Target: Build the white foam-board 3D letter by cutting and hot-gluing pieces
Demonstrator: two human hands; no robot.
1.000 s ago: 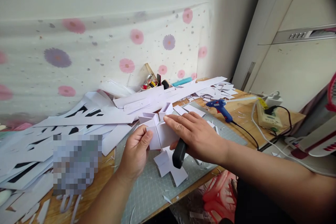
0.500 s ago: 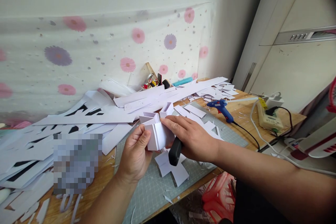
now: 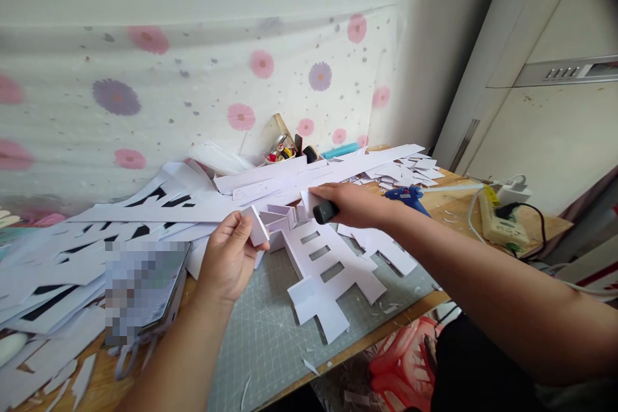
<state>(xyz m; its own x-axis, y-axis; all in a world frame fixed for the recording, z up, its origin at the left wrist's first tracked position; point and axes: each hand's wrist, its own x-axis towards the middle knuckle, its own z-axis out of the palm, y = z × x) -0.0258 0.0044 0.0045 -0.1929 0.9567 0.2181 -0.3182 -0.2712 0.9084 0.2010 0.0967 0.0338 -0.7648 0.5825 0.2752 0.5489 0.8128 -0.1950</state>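
My left hand (image 3: 232,251) pinches a small flat piece of white board (image 3: 255,225) upright between thumb and fingers. Farther forward, my right hand (image 3: 345,203) is closed around a black-handled tool (image 3: 326,211), whose working end is hidden. A white board piece (image 3: 304,203) shows at that hand's fingertips; I cannot tell whether it is gripped there or only touched. Just beneath my hands lies a white cut-out model part (image 3: 333,283) with rectangular slots, and small upright box-like walls (image 3: 277,219) stand at its far left corner.
A green cutting mat (image 3: 241,347) covers the wooden table under the part. White sheets and strips (image 3: 159,212) pile up on the left and back. A blue glue gun (image 3: 405,196) lies right of my right hand, near a power strip (image 3: 502,222). A red plastic stool (image 3: 400,360) stands below.
My hands have moved apart: the left drew back left with a white piece, the right went forward with the black-handled tool. The slotted white part is now uncovered. The view shifted slightly.
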